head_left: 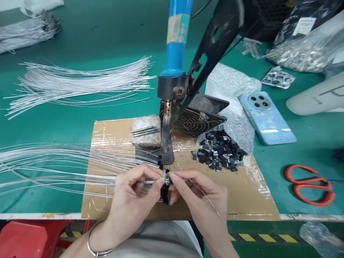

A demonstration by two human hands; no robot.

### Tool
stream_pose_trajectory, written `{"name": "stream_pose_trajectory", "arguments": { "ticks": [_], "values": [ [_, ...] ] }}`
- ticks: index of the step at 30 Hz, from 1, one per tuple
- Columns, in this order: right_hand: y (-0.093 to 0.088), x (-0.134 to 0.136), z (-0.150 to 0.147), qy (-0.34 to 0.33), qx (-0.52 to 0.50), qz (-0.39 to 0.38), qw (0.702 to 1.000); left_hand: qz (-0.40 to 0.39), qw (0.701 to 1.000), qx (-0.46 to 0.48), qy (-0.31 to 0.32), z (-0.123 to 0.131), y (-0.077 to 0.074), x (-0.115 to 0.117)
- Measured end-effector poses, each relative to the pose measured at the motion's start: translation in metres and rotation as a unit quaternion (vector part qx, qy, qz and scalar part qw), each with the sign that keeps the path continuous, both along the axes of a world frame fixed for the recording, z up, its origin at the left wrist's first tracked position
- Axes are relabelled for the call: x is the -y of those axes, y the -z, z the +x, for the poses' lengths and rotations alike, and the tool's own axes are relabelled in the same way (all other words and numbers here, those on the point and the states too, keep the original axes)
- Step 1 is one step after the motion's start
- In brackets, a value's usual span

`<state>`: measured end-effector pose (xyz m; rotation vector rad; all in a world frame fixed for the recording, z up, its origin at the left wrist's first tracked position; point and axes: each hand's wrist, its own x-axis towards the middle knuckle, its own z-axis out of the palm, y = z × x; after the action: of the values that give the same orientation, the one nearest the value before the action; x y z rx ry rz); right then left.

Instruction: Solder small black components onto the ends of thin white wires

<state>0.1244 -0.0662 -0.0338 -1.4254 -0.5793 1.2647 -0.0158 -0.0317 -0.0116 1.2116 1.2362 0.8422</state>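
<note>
Small black plastic clip point(166, 178) with a glint of metal on it sits pinched between the thumb and forefinger tips of the right hand point(200, 195), just above the near edge of a brown cardboard sheet point(242, 193) covered in clear tape. The left hand point(134, 195) meets it from the other side, its thumb and forefinger closed on the end of a thin silver wire point(149, 182) that touches the clip; the other fingers of both hands are curled in loosely. A silver bangle point(92, 243) circles the left wrist.

Just beyond the fingertips stands a blue-handled soldering iron point(176, 46), clamped tip down in a black metal stand point(212, 39), with a grey block point(145, 130) to its left and a small black fan point(197, 118) behind it. A heap of small black parts point(219, 150) lies on the cardboard to the right. Loose silver wires point(40, 165) fan out leftward over the green table point(80, 43), with a second sheaf point(80, 80) farther back. A pale blue phone point(267, 120) and orange-handled scissors point(309, 184) lie to the right.
</note>
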Motion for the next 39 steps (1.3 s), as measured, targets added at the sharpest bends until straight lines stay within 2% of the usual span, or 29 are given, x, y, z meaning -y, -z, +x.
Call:
{"name": "stream_pose_trajectory", "arguments": {
  "ticks": [6, 10, 12, 16, 19, 23, 29, 34, 39],
  "values": [
    [0.009, 0.003, 0.002, -0.021, 0.017, 0.036, 0.999, -0.009, 1.0, -0.014, 0.006, 0.002, -0.003, -0.006],
    [0.012, 0.006, 0.008, -0.049, 0.156, 0.099, 0.982, -0.012, 1.0, -0.02, -0.005, 0.002, 0.002, -0.006],
    [0.011, 0.008, 0.012, -0.067, 0.192, 0.119, 0.972, -0.01, 1.0, -0.028, -0.009, 0.002, 0.003, -0.007],
    [0.005, 0.011, 0.012, -0.053, 0.181, 0.084, 0.978, -0.003, 0.997, -0.072, -0.004, 0.004, 0.002, -0.01],
    [0.001, 0.011, 0.011, -0.033, 0.214, 0.062, 0.974, -0.002, 0.997, -0.082, -0.005, 0.004, 0.0, -0.012],
    [-0.001, 0.006, 0.016, -0.077, 0.243, 0.125, 0.959, -0.015, 0.997, -0.076, -0.017, 0.005, -0.001, -0.016],
    [-0.002, -0.003, 0.016, -0.094, 0.185, 0.152, 0.966, -0.016, 0.997, -0.066, -0.023, 0.004, -0.002, -0.024],
    [-0.005, -0.009, 0.005, -0.035, 0.137, 0.106, 0.984, -0.021, 0.997, -0.065, -0.033, 0.005, -0.006, -0.03],
    [-0.009, -0.014, -0.001, 0.0, 0.12, 0.079, 0.99, -0.02, 0.996, -0.079, -0.036, 0.007, -0.008, -0.035]
  ]
}}
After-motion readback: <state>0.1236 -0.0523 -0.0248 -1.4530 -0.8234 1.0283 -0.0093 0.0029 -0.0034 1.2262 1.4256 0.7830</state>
